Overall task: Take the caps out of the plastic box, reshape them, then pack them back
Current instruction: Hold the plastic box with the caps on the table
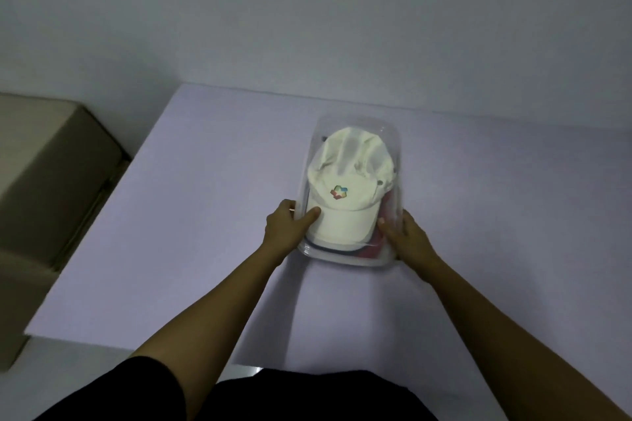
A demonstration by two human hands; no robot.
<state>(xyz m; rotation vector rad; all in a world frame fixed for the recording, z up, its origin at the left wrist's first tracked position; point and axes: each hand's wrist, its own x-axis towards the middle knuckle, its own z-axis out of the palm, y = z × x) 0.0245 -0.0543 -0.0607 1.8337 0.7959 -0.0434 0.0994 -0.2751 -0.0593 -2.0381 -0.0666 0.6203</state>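
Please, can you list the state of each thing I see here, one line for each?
Box: on the table, no lid seen, holds caps.
White cap: on top in the box, brim toward the hands.
Red cap: under the white cap, mostly hidden.
Left hand: grips the box's left wall.
Right hand: grips the box's right wall.

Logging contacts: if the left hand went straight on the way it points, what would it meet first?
The white cap in the box; the left hand has its thumb at the brim, depth unclear.
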